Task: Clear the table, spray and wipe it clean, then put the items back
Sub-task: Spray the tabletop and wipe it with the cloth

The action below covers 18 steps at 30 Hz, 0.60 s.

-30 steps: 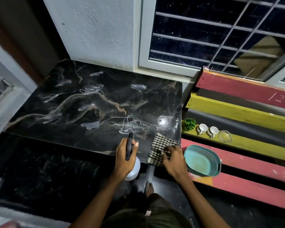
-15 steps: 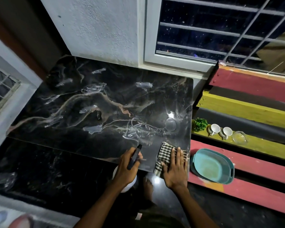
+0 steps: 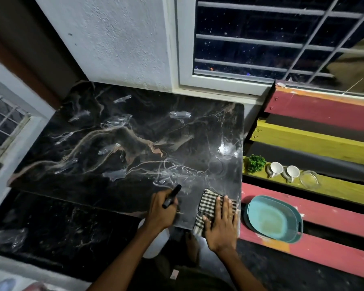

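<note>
Pressing flat, fingers spread, right hand [image 3: 219, 223] on soft, limp checked cloth [image 3: 208, 206] at counter [image 3: 114, 143] edge; left hand [image 3: 162, 213] gripping spray bottle [image 3: 171, 196].

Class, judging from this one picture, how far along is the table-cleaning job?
Done: table cleared; plant, two cups, glass dish and teal tray sit on the bench. In hand: left hand grips the spray bottle; right hand presses the checked cloth. Left: wiping, returning items.
</note>
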Each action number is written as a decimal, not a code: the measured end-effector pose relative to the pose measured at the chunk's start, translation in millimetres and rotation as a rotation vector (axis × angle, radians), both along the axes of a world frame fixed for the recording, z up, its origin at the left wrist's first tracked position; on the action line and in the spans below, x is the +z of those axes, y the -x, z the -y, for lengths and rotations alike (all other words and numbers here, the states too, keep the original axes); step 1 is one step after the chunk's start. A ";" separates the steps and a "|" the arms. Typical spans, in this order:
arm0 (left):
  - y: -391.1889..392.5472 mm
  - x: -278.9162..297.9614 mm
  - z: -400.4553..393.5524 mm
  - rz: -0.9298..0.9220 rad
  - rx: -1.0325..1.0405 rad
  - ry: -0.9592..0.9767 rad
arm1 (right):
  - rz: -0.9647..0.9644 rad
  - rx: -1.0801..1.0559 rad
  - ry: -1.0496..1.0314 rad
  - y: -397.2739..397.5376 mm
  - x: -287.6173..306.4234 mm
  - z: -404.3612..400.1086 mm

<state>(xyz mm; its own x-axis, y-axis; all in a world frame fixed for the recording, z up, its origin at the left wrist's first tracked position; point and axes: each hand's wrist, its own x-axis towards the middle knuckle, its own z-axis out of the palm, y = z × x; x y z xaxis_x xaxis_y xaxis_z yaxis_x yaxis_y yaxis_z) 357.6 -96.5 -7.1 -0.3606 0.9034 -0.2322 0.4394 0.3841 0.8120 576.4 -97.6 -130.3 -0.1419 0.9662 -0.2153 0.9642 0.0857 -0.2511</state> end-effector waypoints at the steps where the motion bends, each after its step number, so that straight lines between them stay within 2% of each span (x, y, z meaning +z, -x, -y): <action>1: 1.1 -0.1 -0.5 -0.012 -0.005 0.016 | -0.003 0.003 -0.002 0.0 -0.2 -0.1; 9: 7.6 -3.0 6.4 0.019 -0.141 0.091 | -0.025 -0.033 0.030 3.2 4.1 0.5; 13: 21.2 0.4 4.7 -0.062 -0.094 0.075 | -0.012 -0.061 0.012 5.9 6.5 0.4; 18: 53.2 2.9 0.9 -0.038 -0.036 0.090 | 0.021 -0.085 -0.008 11.0 3.6 0.2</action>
<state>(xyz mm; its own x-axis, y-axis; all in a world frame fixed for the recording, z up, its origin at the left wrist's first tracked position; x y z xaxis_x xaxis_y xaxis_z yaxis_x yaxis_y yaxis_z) 304.4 -97.3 -4.2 -0.3381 0.8920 -0.3000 0.4845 0.4382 0.7571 565.4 -97.8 -126.7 -0.0553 0.9762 -0.2097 0.9731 0.0056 -0.2301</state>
